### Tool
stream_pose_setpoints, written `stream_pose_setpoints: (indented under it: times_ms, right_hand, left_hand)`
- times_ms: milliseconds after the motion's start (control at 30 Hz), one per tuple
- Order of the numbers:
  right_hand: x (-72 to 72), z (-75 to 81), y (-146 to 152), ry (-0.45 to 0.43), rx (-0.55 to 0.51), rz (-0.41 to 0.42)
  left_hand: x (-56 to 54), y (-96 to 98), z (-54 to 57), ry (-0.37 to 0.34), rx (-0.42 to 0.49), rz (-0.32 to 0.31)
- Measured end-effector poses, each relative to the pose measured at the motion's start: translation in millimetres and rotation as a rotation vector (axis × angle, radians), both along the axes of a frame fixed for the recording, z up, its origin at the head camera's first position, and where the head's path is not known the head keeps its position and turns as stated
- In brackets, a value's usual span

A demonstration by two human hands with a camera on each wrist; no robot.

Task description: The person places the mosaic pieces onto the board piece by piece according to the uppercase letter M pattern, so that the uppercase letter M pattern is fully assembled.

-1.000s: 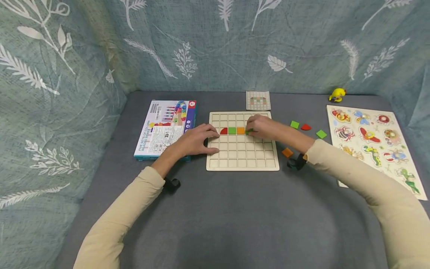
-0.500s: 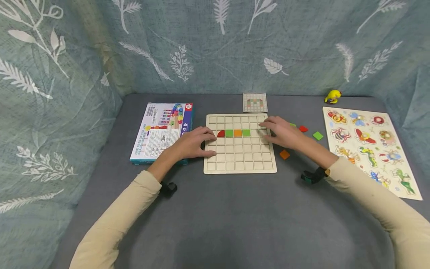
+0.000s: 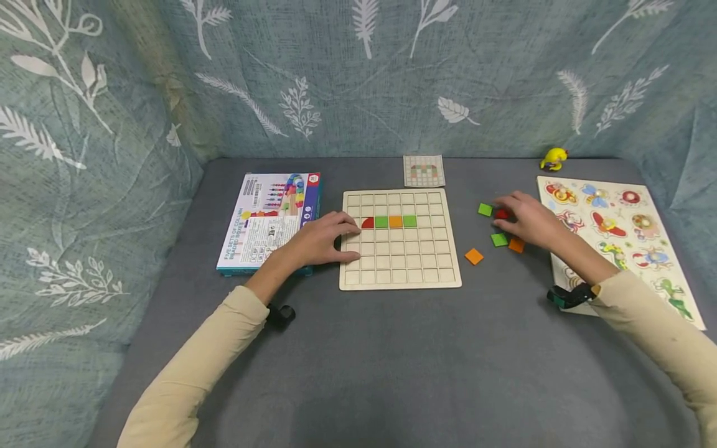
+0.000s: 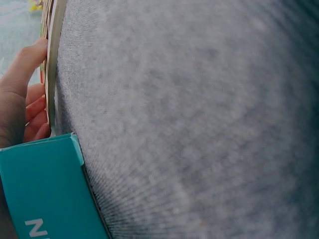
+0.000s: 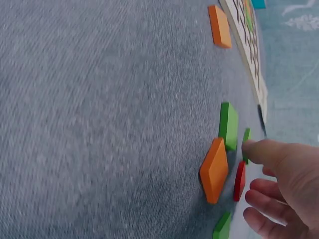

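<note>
A pale wooden grid board [image 3: 400, 267] lies mid-table. One row holds a red rounded tile [image 3: 368, 223], a green tile [image 3: 381, 222], an orange tile [image 3: 395, 221] and another green tile [image 3: 410, 221]. My left hand [image 3: 319, 241] rests at the board's left edge, thumb and fingers spread. Right of the board, my right hand [image 3: 526, 218] reaches over a loose red tile [image 5: 240, 181], its fingers bent loosely. Its thumb overlaps a loose green tile [image 5: 246, 137] in the right wrist view. Another green tile [image 3: 499, 240] and an orange tile [image 3: 516, 246] lie beneath the hand.
A single orange tile [image 3: 473, 256] lies right of the board. Behind the board is a printed pattern card [image 3: 424, 171]. A boxed toy set [image 3: 269, 224] sits at left. An insect puzzle board [image 3: 622, 249] and a yellow toy bird [image 3: 554, 158] are at right.
My right hand has let go of a green tile in the board's row and moved right to the loose tiles. The left hand has stayed at the board's edge.
</note>
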State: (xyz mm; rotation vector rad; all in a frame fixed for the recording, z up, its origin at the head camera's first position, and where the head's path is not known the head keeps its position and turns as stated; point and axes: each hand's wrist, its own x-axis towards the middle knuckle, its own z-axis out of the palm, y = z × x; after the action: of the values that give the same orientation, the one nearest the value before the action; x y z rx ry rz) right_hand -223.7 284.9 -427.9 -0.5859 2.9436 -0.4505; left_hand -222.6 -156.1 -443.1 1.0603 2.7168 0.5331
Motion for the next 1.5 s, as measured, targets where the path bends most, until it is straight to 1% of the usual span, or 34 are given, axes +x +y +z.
stream_pose_setpoints:
  times_ms: [267, 467, 667, 867, 1033, 1267, 1367, 1500]
  right_hand:
    - [-2.2, 2.2, 5.8, 0.007, 0.007, 0.019]
    - [-3.9, 4.3, 6.0, -0.005, 0.026, 0.012]
    - [-5.7, 3.1, 5.0, -0.017, 0.048, 0.013]
    - [-7.0, 2.1, 5.5, -0.018, 0.06, 0.032]
    - [-8.3, 5.0, 7.9, -0.017, 0.073, 0.083]
    - [-9.5, 5.1, 15.0, 0.04, 0.056, 0.203]
    - [-9.4, 4.9, 17.8, 0.059, 0.053, 0.235]
    - [-9.2, 3.0, 18.0, 0.075, 0.035, 0.27]
  left_hand:
    - [0.8, -0.5, 0.2, -0.001, 0.002, -0.003]
    - [0.5, -0.8, 0.4, 0.001, -0.005, -0.005]
    - [1.6, -1.9, -0.1, -0.005, -0.004, -0.005]
    - [2.1, -2.0, -0.3, -0.004, -0.005, -0.001]
    - [0.7, -0.9, 0.4, 0.005, -0.001, -0.001]
    - [1.8, -0.3, 0.8, 0.019, 0.001, -0.007]
    - [2.5, 0.6, 1.2, 0.021, 0.011, -0.013]
    - [2.8, -0.1, 1.2, 0.012, -0.004, -0.004]
